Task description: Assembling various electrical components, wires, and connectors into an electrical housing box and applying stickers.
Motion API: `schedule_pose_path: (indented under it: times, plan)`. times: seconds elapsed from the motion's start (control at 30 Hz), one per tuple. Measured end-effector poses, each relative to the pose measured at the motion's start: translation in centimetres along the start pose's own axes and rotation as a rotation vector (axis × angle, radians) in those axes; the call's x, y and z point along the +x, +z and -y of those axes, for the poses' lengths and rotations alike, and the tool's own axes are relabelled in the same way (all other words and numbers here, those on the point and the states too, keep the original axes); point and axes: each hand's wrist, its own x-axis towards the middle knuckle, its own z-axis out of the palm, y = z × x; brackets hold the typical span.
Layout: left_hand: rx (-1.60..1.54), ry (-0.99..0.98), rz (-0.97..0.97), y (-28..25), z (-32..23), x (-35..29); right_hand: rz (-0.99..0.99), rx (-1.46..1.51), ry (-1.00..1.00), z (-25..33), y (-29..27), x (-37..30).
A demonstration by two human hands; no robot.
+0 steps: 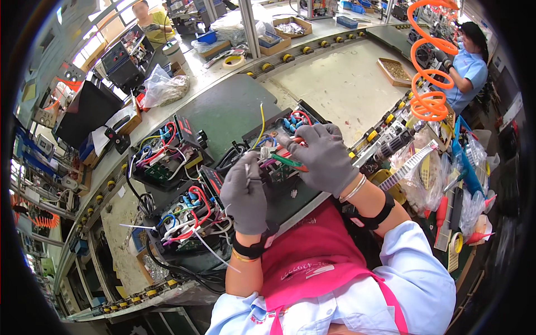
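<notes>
My right hand [325, 161], in a grey glove, is closed on what look like pliers [290, 162] with green and red handles. The tool lies over the wires of an open electronic unit [287, 120] with a yellow wire standing up. My left hand [245, 195], also gloved, pinches its fingers beside the same wires; a small pale piece shows at the fingertips, too small to name. Left of it sits a second open unit [187, 220] with red and blue wires and long white cable ties [218, 252] sticking out. A third unit [164, 151] stands farther back.
The units rest on dark boards [229, 106] on a conveyor edged with yellow rollers [267, 67]. An orange coiled hose [430, 72] hangs at the right, near a co-worker [469, 70]. Tools and plastic bags [421, 170] crowd the right side. Another person [153, 25] is far left.
</notes>
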Motion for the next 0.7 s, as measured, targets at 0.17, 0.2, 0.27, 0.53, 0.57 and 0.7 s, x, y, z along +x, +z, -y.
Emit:
schedule_pose_path:
  times: [0.17,0.2,0.27,0.53,0.57,0.7]
  plan:
    - [-0.314,-0.329,-0.092,0.3,-1.6,1.1,-0.007,0.04,0.001,-0.3,0.7,-0.2]
    - [-0.34,-0.288,-0.152,0.5,-1.6,1.2,-0.021,0.064,-0.014,-0.3,0.9,-0.1]
    - [-0.337,-0.339,-0.099,0.3,-1.6,1.1,-0.066,0.015,-0.015,-0.3,1.1,0.2]
    - [-0.315,-0.279,-0.104,0.2,-1.0,0.8,-0.03,-0.016,-0.121,-0.2,1.5,0.4]
    - [-0.345,-0.305,-0.099,-0.1,-1.0,0.7,-0.04,0.011,-0.158,-0.2,1.4,0.7]
    - [-0.185,-0.134,0.019,-1.0,-2.0,-1.5,-0.035,0.061,-0.103,-0.7,0.0,0.4]
